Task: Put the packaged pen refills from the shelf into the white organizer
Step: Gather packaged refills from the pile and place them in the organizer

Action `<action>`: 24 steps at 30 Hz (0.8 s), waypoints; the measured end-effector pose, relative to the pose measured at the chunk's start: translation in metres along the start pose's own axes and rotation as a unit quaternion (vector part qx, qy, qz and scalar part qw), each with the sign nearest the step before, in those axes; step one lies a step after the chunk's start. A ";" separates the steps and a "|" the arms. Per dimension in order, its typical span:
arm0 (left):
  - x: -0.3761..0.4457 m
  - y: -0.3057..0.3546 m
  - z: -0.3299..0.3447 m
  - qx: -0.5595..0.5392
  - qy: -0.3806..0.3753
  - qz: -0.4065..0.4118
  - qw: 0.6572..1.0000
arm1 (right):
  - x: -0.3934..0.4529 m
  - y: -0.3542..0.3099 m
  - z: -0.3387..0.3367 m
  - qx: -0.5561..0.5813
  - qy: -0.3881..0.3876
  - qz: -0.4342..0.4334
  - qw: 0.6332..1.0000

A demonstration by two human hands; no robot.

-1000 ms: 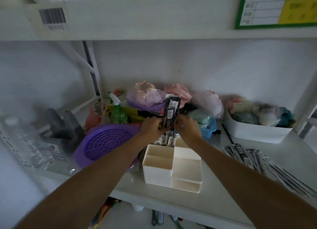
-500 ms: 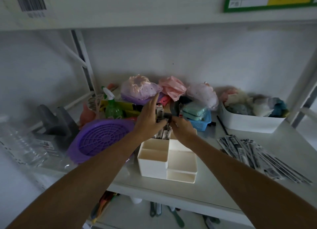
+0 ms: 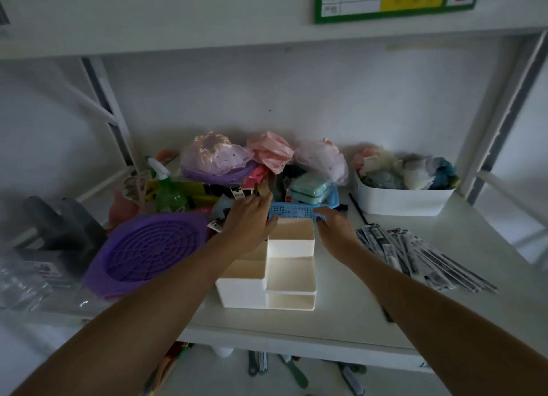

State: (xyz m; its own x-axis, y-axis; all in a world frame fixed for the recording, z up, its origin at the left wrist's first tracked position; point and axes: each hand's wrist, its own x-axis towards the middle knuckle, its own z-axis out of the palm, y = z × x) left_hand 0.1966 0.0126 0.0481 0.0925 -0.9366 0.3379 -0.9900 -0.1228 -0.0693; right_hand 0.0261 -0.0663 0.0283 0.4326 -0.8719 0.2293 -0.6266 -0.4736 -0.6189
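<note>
Where visible, white organizer (image 3: 290, 265) compartments bare.

We record a white plastic stepped desk organizer (image 3: 292, 262) standing upright near the front edge of the white shelf (image 3: 341, 315); its open compartments facing up, those in view bare. To its right, apart from it, we note a fanned pile of long flat black-and-white packaged pen refills (image 3: 415, 256) lying flat on the shelf.

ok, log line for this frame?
left hand: on organizer back | right hand: at blue basket | refills: on shelf, right
</note>
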 end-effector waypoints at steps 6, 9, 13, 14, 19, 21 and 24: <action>0.018 -0.014 -0.011 0.004 0.080 -0.102 0.992 | -0.020 0.068 -0.035 -0.082 0.061 0.111 0.989; 0.018 -0.012 -0.007 -0.003 -0.031 -0.143 0.989 | -0.036 0.101 -0.048 -0.107 0.033 0.195 0.974; 0.017 0.005 -0.004 0.047 -0.003 -0.168 0.985 | -0.050 0.121 -0.049 -0.120 -0.019 0.253 0.960; 0.019 0.012 -0.005 0.047 0.033 -0.175 0.983 | -0.052 0.123 -0.048 -0.128 -0.033 0.265 0.955; 0.035 0.073 -0.006 -0.020 0.149 -0.088 0.985 | -0.057 0.129 -0.049 -0.158 -0.035 0.264 0.951; 0.033 0.109 0.003 -0.071 0.140 0.015 0.987 | -0.058 0.131 -0.052 -0.157 -0.040 0.268 0.950; 0.017 0.165 0.031 -0.205 -0.025 0.080 0.975 | -0.061 0.139 -0.055 -0.152 -0.053 0.269 0.950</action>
State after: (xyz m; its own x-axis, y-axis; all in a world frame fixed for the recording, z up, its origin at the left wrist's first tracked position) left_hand 0.0377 -0.0336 0.0132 -0.0725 -0.9488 0.3074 -0.9503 0.1592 0.2674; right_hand -0.1227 -0.0854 -0.0302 0.0501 -0.9880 -0.1461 -0.9263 0.0088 -0.3767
